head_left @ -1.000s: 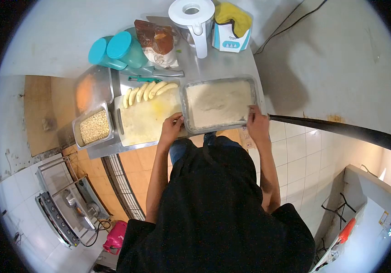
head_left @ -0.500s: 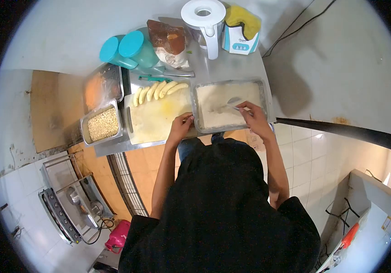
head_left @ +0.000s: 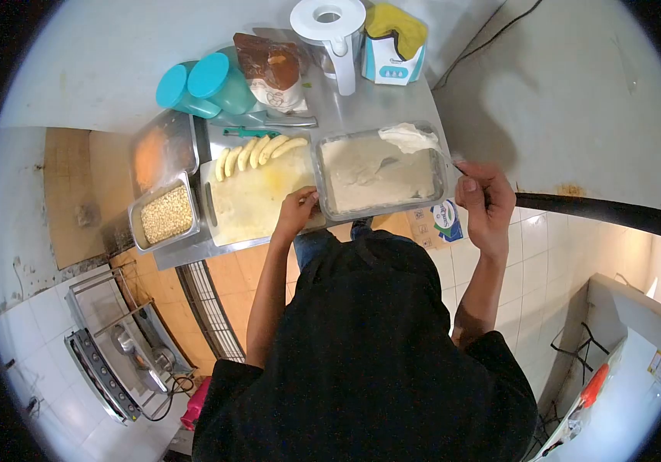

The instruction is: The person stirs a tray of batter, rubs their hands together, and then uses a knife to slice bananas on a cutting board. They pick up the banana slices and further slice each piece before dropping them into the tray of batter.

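While the right hand (head_left: 486,202) grips the spoon (head_left: 444,154), loaded with a lump of batter (head_left: 407,137) over the tray (head_left: 380,211) far-right corner, left hand (head_left: 297,209) pinches the tray's near-left corner by the cutting board (head_left: 257,202). Best: keep spoon level and over tray; drips land inside.

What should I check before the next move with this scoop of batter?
1. Left hand holds the tray at its near left corner: ok.
2. Right hand is closed on the utensil handle: ok.
3. Batter lump sits on the utensil, held up at the tray's far right corner: ok.
4. Lump wholly inside the rim line, so drips land in the tray: cannot tell.
5. Peeled bananas lined up on the cutting board beside the tray: ok.
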Available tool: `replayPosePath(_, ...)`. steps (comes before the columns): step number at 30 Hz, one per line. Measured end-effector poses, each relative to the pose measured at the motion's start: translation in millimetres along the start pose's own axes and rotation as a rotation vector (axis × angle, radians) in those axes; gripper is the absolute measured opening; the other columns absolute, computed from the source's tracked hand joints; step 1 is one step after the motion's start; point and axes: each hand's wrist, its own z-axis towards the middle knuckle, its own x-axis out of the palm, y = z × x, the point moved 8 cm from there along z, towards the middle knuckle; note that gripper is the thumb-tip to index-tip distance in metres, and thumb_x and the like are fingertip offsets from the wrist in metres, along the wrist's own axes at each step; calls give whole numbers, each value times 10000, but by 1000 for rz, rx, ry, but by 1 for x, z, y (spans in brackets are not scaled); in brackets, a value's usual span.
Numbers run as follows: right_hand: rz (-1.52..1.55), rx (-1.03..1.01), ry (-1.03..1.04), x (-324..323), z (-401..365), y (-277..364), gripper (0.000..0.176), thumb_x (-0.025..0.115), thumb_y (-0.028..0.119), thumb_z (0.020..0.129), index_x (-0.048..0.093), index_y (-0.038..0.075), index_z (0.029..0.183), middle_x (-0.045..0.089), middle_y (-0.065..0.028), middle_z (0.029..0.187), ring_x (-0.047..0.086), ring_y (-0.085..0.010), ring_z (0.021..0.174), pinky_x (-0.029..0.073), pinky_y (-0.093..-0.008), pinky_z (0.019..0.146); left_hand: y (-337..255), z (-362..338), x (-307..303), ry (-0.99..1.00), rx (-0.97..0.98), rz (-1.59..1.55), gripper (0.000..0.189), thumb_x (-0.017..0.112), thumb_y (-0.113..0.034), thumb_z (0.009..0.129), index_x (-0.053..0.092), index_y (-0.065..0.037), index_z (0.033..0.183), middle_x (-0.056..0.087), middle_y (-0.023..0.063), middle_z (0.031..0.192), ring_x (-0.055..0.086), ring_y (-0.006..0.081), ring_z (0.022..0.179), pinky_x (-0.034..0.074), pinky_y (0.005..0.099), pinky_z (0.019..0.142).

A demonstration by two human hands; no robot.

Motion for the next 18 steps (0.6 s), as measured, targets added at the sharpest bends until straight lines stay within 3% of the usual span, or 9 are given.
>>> replayPosePath(7, -96, -161, -34, -11, 5, 18, 160, 561, 13, 973, 669, -5, 1090, 734, -113, 1034, 639, -127, 786, 505, -262, 685, 0, 1, 0, -7, 7, 11, 270, 630, -206, 993, 691, -18, 1177, 721, 84, 847, 681, 141, 725, 524, 274, 613)
replayPosePath(18, -28, -178, -65, -13, 4, 26, 154, 567, 11, 975, 655, -27, 1096, 742, -132, 1031, 661, -139, 806, 528, -267, 718, 0, -2, 1, -11, 23, -27, 254, 623, -203, 994, 700, -11, 1141, 674, 47, 768, 616, 111, 663, 486, 261, 582)
